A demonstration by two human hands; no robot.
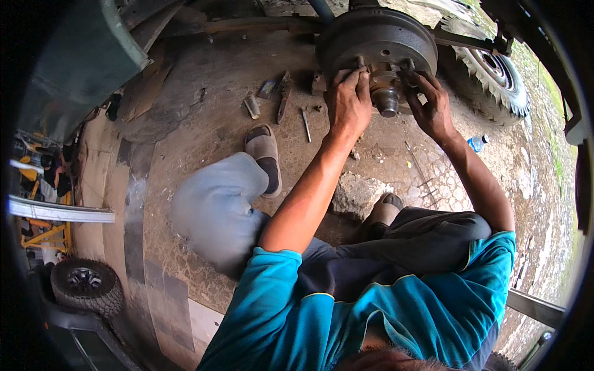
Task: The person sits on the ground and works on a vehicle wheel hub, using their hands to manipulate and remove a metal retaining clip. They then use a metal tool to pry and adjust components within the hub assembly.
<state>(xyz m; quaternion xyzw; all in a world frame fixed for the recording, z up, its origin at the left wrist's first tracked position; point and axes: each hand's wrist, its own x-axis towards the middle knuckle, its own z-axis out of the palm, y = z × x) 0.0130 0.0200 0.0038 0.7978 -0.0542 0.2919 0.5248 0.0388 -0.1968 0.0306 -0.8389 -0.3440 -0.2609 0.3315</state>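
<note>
A dark round brake drum [377, 38] is at the top of the view, with a stubby hub end [387, 102] jutting toward me. My left hand [351, 104] is closed at the left side of the hub, its thumb and fingers pinched round a stud [361, 61] on the drum face. On the other side, my right hand [431, 106] has its fingertips bent round a second stud [410, 63]. Both forearms reach forward and upward. The fingers partly cover the lower ends of the studs, so any small part there is hidden.
A loose wheel [493, 71] lies at the far right, with a blue-labelled bottle [477, 143] nearer. On the ground left of my arm are a metal rod [306, 125], a dark long tool [284, 98] and a short cylinder [252, 107]. A rock [359, 195] sits between my feet.
</note>
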